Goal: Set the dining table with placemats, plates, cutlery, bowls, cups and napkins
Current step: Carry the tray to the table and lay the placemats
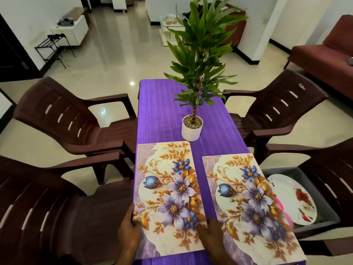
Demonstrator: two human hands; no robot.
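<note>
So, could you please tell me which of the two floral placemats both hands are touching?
The left placemat, nearer the potted plant: the left hand holds its outer edge, the right hand rests on its inner corner.

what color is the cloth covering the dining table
The tablecloth is purple with a fine striped sheen, seen best in the head view, beyond the potted plant.

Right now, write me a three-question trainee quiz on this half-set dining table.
1. True or false: the white floral plate already lies on a placemat.
2. Which hand grips the outer edge of the left floral placemat? A) left hand B) right hand
3. Fill in: the white potted plant stands on the purple ____, beyond both placemats.

Key: 1 false, it sits in the grey tub on a brown chair beside the right floral placemat; 2 A; 3 tablecloth.
</note>
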